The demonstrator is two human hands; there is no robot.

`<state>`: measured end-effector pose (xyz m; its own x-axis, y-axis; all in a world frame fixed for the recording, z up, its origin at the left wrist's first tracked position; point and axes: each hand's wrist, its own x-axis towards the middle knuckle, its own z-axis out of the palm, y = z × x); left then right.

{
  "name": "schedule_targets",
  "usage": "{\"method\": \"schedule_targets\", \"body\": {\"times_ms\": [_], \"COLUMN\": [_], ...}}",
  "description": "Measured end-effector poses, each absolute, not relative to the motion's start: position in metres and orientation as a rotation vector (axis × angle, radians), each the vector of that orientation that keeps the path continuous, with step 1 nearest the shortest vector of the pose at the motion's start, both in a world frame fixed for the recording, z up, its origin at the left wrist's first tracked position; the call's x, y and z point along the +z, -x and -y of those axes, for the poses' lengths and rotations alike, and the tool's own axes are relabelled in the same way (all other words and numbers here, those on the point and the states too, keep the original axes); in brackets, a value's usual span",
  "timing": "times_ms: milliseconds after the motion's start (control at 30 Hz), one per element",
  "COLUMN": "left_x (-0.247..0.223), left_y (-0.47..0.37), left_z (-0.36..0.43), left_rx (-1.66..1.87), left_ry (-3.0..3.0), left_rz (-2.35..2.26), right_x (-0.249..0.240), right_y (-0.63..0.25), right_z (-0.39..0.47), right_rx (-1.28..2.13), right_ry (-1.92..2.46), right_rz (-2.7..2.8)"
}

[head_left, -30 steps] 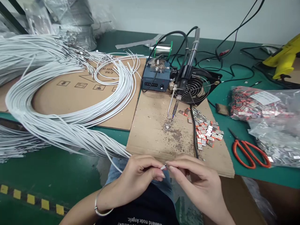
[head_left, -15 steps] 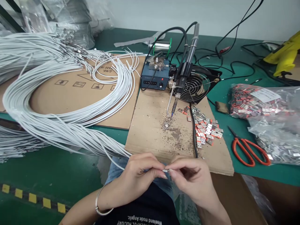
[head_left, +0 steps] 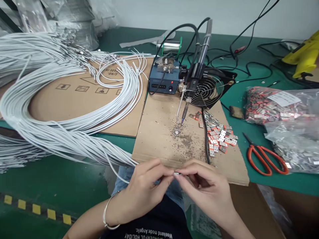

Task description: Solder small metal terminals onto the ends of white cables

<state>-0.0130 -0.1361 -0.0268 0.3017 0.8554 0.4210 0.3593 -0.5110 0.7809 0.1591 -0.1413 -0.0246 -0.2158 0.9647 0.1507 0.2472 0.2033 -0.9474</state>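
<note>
My left hand (head_left: 149, 186) pinches the end of a white cable (head_left: 113, 169) that comes from the big bundle on the left. Fingertip to fingertip with it, my right hand (head_left: 205, 186) pinches a small whitish and metallic piece (head_left: 177, 174) at the cable's end; the fingers cover most of it. Both hands are above my lap, at the front edge of the cardboard sheet (head_left: 159, 146). Beyond them the soldering iron (head_left: 196, 73) stands tip down over a patch of solder crumbs (head_left: 176, 131). Metal connectors with orange parts (head_left: 221, 139) are heaped to the right.
A blue soldering station (head_left: 164, 79), a solder spool (head_left: 171, 46) and a black fan (head_left: 209, 89) stand behind. Orange-handled scissors (head_left: 266, 159) and plastic bags of parts (head_left: 271, 103) are at the right. Coiled white cables (head_left: 74, 129) cover the left side. A black cord crosses the cardboard.
Both hands have moved up slightly, still together. My right fingers have shifted their hold on the small piece. The view has shifted a little.
</note>
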Motion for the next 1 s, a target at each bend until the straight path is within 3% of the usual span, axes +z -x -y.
{"method": "schedule_targets", "body": {"times_ms": [200,467,733,1000], "left_x": [-0.026,-0.017,-0.024,-0.022], "left_y": [0.008,0.008,0.011,-0.002], "left_z": [0.141,0.140,0.138,0.138], "left_rx": [1.178,1.056,1.071,1.158], "left_ry": [-2.007,-1.344,-1.620,-1.625], "left_rz": [-1.119,-0.967,-1.096,-1.134], "right_x": [-0.029,-0.033,-0.025,-0.033], "right_y": [-0.142,-0.146,-0.158,-0.138], "right_z": [0.146,0.133,0.139,0.147], "right_rx": [1.040,1.187,1.114,0.813], "right_ry": [1.099,0.833,1.123,1.055], "right_rz": [1.436,0.898,1.493,1.382]}}
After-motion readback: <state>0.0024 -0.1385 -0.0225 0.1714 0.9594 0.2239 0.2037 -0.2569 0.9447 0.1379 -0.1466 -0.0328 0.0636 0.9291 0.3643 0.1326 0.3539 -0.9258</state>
